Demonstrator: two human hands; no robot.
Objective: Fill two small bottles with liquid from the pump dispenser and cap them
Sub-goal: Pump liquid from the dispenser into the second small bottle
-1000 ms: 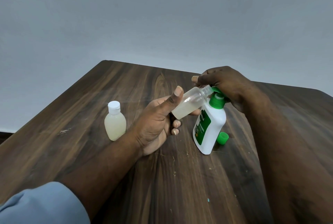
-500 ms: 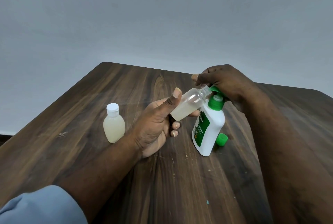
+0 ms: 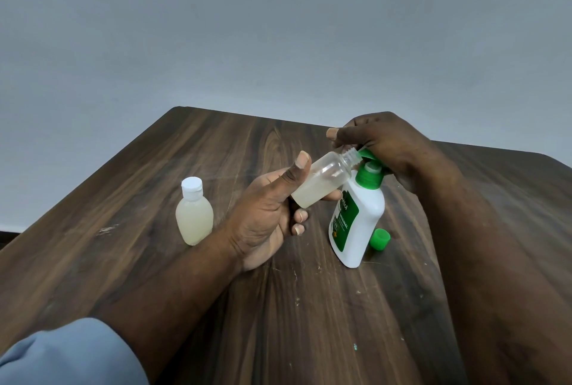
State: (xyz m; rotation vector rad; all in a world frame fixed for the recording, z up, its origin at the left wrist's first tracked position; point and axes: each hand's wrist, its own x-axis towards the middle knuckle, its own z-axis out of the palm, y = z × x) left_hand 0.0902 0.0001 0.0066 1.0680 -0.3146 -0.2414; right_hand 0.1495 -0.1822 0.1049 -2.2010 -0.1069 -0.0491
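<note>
Head view, dark wooden table (image 3: 130, 205), grey wall (image 3: 278, 28)

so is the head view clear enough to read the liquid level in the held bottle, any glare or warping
Head view: light soft and even, shadows faint, no harsh glare on the open bottle; its pale liquid, pooled at the low end, reads clearly; wide-angle lens splays the table edges.

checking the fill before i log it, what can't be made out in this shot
1. Pump spout tip and any flow, head view: hidden by the right hand and the open bottle neck.
2. Pump dispenser label, head view: partly behind the open bottle, the rest too small to read.
3. Fingers of the left hand, head view: mostly behind the open bottle.
</note>
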